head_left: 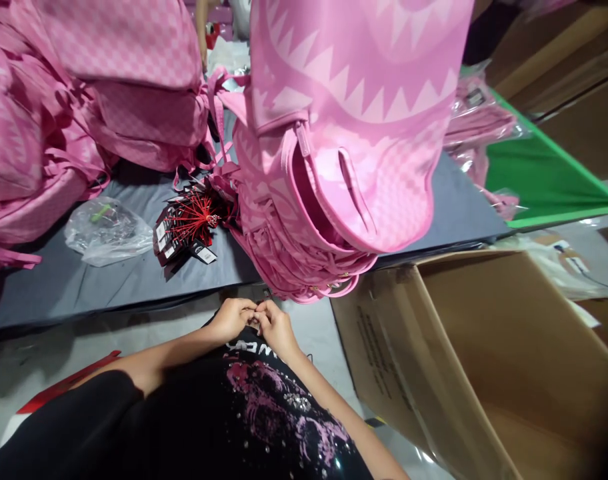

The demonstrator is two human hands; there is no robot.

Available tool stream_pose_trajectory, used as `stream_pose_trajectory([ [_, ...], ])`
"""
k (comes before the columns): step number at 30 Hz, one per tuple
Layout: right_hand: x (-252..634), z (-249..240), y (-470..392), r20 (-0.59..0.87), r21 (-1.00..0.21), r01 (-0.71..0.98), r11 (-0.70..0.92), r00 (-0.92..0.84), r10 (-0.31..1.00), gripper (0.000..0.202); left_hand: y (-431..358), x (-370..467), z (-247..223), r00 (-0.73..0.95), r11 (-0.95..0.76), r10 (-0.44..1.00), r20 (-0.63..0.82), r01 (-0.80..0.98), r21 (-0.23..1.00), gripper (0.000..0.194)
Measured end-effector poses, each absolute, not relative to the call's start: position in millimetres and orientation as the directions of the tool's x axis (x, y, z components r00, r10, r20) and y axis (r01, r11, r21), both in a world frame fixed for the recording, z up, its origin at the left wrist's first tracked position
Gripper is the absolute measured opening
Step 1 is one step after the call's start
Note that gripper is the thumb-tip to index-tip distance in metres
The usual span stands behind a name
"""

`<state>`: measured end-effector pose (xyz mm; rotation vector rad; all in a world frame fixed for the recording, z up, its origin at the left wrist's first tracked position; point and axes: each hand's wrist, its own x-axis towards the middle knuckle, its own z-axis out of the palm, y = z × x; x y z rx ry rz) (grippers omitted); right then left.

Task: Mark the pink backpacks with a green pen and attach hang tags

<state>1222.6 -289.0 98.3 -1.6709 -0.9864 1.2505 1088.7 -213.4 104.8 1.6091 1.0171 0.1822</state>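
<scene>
My left hand (233, 319) and my right hand (277, 329) meet in front of my black shirt, just below the table edge. The fingers of both are pinched together at the tips; whatever they hold is too small and hidden to name. Just beyond them a stack of pink backpacks (304, 273) overhangs the table edge, the top pink backpack (379, 133) having a part-open front pocket. To the left of the stack lies a bunch of black hang tags with red strings (189, 223). A crumpled clear plastic bag (109, 233) rests farther left.
More pink backpacks (129, 73) crowd the left side of the grey-covered table (134, 287). At right, plastic-wrapped pink goods (479, 113) lie by a green bin (544, 167). A large open cardboard box (399, 353) stands on the floor close to my right arm.
</scene>
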Motion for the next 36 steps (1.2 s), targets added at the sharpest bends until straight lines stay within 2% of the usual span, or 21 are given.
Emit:
stream_pose_trajectory([
  [7, 1225.6, 89.1, -286.3, -0.397, -0.917, -0.132, -0.377, 0.193, 0.897, 0.027, -207.2, 1087.0, 103.3, 0.618, 0.002, 0.682, -0.391, 0.533, 0.846, 0.020],
  [11, 1226.7, 82.1, -286.8, -0.393, -0.915, -0.161, -0.370, 0.149, 0.908, 0.034, -208.7, 1087.5, 106.3, 0.604, -0.037, 0.694, -0.392, 0.574, 0.818, 0.017],
  [15, 1230.0, 73.2, -291.8, -0.377, -0.926, -0.043, -0.374, 0.116, 0.919, 0.033, -212.2, 1084.0, 111.6, 0.596, -0.137, 0.732, -0.329, 0.603, 0.786, 0.014],
  [19, 1234.8, 66.4, -300.2, -0.371, -0.898, 0.187, -0.398, 0.164, 0.914, 0.012, -213.0, 1079.7, 112.0, 0.591, -0.167, 0.757, -0.277, 0.586, 0.793, 0.015],
  [23, 1238.2, 69.6, -307.3, -0.381, -0.816, 0.362, -0.451, 0.249, 0.890, 0.025, -214.2, 1080.9, 106.6, 0.592, -0.109, 0.764, -0.257, 0.511, 0.853, 0.019],
  [26, 1239.9, 78.7, -310.4, -0.300, -0.804, 0.424, -0.417, 0.317, 0.900, 0.034, -216.1, 1084.5, 105.0, 0.609, -0.055, 0.753, -0.249, 0.436, 0.898, 0.022],
  [28, 1239.9, 84.3, -311.5, -0.229, -0.876, 0.353, -0.329, 0.295, 0.928, 0.026, -217.6, 1086.9, 104.4, 0.626, -0.042, 0.742, -0.241, 0.403, 0.914, 0.019],
  [30, 1238.5, 87.2, -312.3, -0.219, -0.933, 0.231, -0.275, 0.239, 0.946, 0.019, -220.2, 1089.3, 101.5, 0.632, -0.037, 0.738, -0.234, 0.384, 0.923, 0.015],
  [32, 1236.0, 87.0, -313.2, -0.263, -0.941, 0.156, -0.300, 0.218, 0.940, 0.023, -224.4, 1091.6, 94.8, 0.630, -0.006, 0.740, -0.236, 0.358, 0.934, 0.015],
  [36, 1232.0, 82.7, -313.9, -0.360, -0.922, 0.023, -0.387, 0.323, 0.875, 0.033, -237.0, 1095.7, 73.4, 0.653, 0.112, 0.705, -0.277, 0.283, 0.952, 0.023],
])
